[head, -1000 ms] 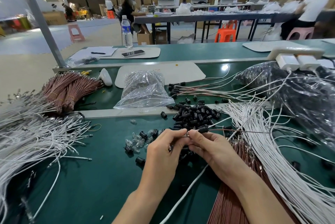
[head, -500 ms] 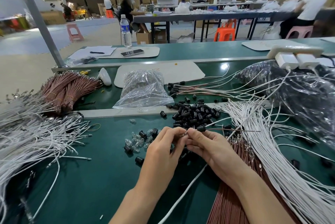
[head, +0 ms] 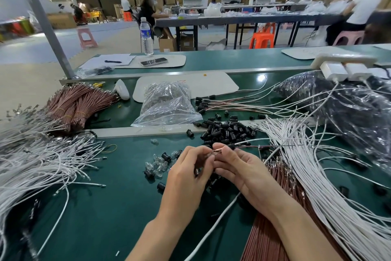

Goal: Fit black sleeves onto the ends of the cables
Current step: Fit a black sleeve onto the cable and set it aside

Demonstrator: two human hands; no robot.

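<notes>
Cable end held by 2 hands, just in front of the black sleeve pile (head: 226, 131).
Left hand (head: 188, 176) and right hand (head: 239, 167) both pinch 1 brown cable (head: 266, 146); 1 black sleeve (head: 231, 146) sits on it at the pile's near edge.

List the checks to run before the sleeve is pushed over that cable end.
1. Grip: left hand and right hand both pinch the cable end: ok.
2. One black sleeve threaded on the cable, beside the right hand: ok.
3. That sleeve covering the end: not ok, it sits back from it.
4. Its tip straight: cannot tell, the fingers hide it.
5. Spare sleeve pile just beyond the hands: ok.
</notes>
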